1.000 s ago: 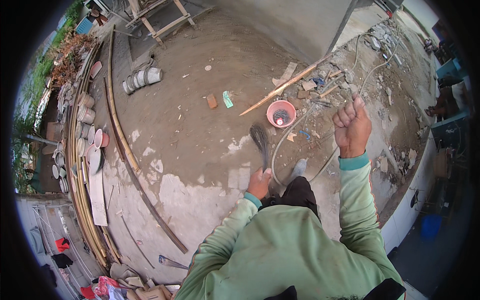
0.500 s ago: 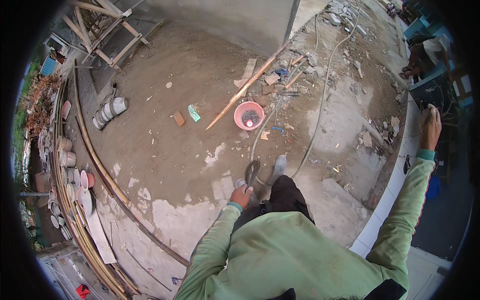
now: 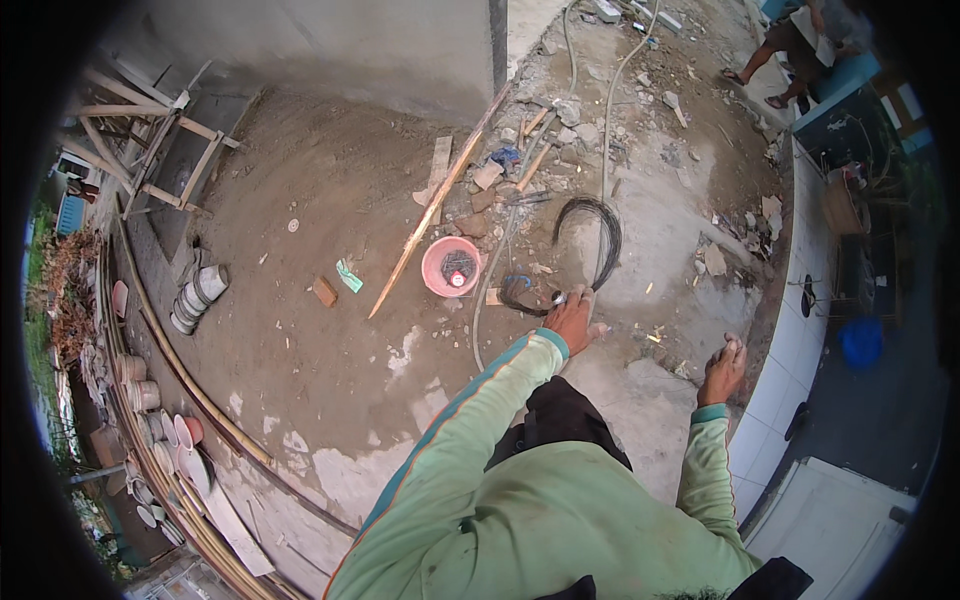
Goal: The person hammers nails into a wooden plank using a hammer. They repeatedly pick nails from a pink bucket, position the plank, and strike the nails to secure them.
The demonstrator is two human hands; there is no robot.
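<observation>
My left hand [image 3: 572,322] is stretched forward in front of my body, its fingers closed on a bundle of thin dark wire [image 3: 612,232]. The wire curves round in a loose open loop above the ground. Off to the right, beside the white tiled edge, is my right hand [image 3: 722,368]. Its fingers are curled together, and whatever they might hold cannot be made out. Left of the wire a pink bucket [image 3: 432,272] stands on the ground, with a heap of dark metal pieces [image 3: 456,265] and a small red-and-white item inside.
A long split wooden pole [image 3: 430,215] lies left of the bucket. A hose [image 3: 608,110] runs across rubble [image 3: 570,125]. Stacked buckets [image 3: 200,300] and a brick [image 3: 324,291] lie further left. A person [image 3: 790,60] sits at the far right, near the tiled ledge [image 3: 770,420].
My left hand has swung forward and right with the wire, which now spreads into a loop. My right hand has come back from the dark area at the right toward my body.
</observation>
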